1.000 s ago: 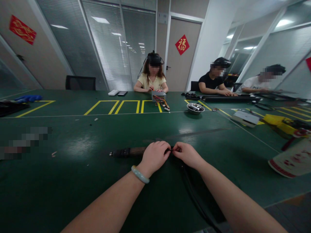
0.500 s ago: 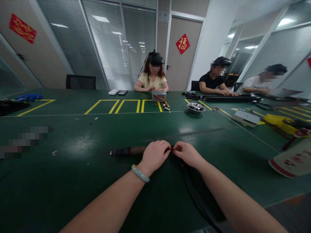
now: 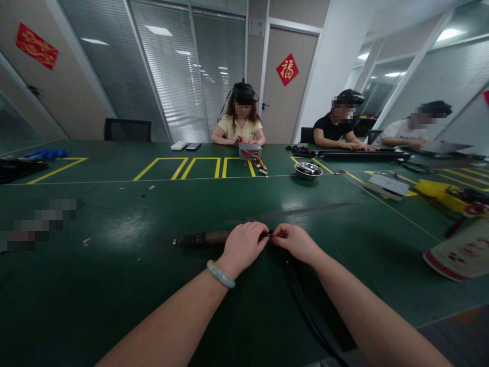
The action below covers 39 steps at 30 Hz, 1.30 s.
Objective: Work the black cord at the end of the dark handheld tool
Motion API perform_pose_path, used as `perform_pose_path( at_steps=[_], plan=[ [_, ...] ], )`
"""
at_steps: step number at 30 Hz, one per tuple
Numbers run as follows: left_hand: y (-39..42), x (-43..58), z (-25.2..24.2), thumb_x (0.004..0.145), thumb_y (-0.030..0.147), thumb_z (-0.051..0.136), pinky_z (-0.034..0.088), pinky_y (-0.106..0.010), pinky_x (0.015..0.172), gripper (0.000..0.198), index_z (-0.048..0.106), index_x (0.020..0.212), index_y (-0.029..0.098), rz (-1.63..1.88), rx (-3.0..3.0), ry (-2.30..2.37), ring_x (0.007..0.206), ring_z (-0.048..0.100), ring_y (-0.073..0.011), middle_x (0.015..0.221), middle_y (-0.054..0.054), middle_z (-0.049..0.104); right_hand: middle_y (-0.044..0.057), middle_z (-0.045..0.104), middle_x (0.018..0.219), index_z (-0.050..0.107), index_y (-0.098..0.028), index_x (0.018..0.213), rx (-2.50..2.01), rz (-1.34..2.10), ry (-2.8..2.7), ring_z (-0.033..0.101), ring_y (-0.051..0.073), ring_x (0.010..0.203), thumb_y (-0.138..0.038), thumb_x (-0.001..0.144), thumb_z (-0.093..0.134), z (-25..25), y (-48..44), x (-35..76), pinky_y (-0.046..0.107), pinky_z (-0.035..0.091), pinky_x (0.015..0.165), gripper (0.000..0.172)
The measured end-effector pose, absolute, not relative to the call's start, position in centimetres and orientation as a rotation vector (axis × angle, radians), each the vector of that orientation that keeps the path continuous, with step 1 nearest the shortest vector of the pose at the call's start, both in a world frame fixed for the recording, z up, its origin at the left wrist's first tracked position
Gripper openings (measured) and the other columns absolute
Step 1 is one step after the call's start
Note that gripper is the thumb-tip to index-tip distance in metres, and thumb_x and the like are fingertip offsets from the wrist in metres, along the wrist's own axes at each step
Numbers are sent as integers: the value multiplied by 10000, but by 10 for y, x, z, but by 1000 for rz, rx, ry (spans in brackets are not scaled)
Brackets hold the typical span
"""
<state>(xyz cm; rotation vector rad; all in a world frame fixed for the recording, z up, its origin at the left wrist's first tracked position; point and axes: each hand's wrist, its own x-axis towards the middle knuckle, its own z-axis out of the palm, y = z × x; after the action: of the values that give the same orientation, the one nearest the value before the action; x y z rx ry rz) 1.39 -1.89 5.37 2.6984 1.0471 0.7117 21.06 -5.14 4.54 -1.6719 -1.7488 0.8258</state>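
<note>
A dark, slim electric screwdriver (image 3: 206, 238) lies across the green table, its metal tip pointing left. My left hand (image 3: 246, 244), with a pale bangle at the wrist, is closed around its rear end and covers that part. Fingertip to fingertip with it, my right hand (image 3: 292, 242) pinches something small and dark at the screwdriver's tail; the fingers hide most of it. A black cable (image 3: 305, 306) runs from below my right hand down toward the table's near edge.
Across the table (image 3: 160, 300) a person (image 3: 240, 122) handles a grey box with coloured wires (image 3: 252, 153). Two more people sit at the right. A metal bowl (image 3: 308, 171) with dark items stands beyond my hands. At right are a white box (image 3: 386, 186) and a patterned container (image 3: 458, 252).
Both hands stay almost in place at the screwdriver's rear end, with only a tiny shift of the fingers. The view has barely moved.
</note>
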Motion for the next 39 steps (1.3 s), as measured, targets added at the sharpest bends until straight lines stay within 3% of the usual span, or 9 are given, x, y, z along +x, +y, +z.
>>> perform_pose_path(
  at_steps=[8,16,31,39],
  plan=[
    [-18,14,54,903,275,581,454,-328,828,91,622,973,234,704,2707,1022,938,596,-186,985,-2,656,-3,672,712,662,-189,804,-1682,834,-1735,585,134,635,-293,781,621,40,-50,210,230,393,568,114],
    [-19,14,53,892,277,595,457,-333,850,164,603,1053,244,719,2709,1046,983,590,-187,1045,3,651,-10,674,720,650,-196,797,-1686,792,-1755,593,133,637,-281,778,616,38,-49,211,226,397,563,93],
    [-19,13,55,908,235,562,446,-347,890,135,643,1016,244,680,2741,1005,1017,585,-191,1093,-10,644,-4,673,720,662,-187,809,-1697,815,-1755,593,134,639,-276,779,613,42,-50,209,229,398,567,105],
    [-19,14,53,895,275,592,450,-341,844,154,614,1040,228,710,2703,1047,970,590,-198,1031,-17,654,0,674,730,653,-187,799,-1701,772,-1770,594,139,660,-280,779,611,40,-50,209,234,402,586,104]
  ],
)
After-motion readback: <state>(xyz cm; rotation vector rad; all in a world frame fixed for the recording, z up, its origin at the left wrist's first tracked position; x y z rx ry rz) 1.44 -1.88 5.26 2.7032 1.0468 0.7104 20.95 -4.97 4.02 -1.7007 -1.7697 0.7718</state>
